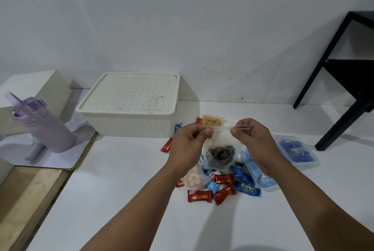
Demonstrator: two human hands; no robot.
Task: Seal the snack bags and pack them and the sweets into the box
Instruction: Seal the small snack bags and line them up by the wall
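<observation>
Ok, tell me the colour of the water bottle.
Pale purple water bottle, best seen in the head view.

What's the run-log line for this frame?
hands: left, right pinch clear snack bag top | box lidded | sweets on table

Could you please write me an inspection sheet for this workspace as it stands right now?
Surface: white table, a wooden ledge at its left.
Job's things: cream box stands at the back, lid on; clear snack bag with dark contents held above the pile; red and blue sweets loose on the table; orange snack bag lies behind the hands; bag of pastel sweets lies under the left forearm.
Clutter: purple water bottle and two blue-filled clear bags aside.
Grippers: left hand and right hand pinch the bag's top strip.
Cables: nothing seen.
Surroundings: white wall; black shelf frame at right.
</observation>
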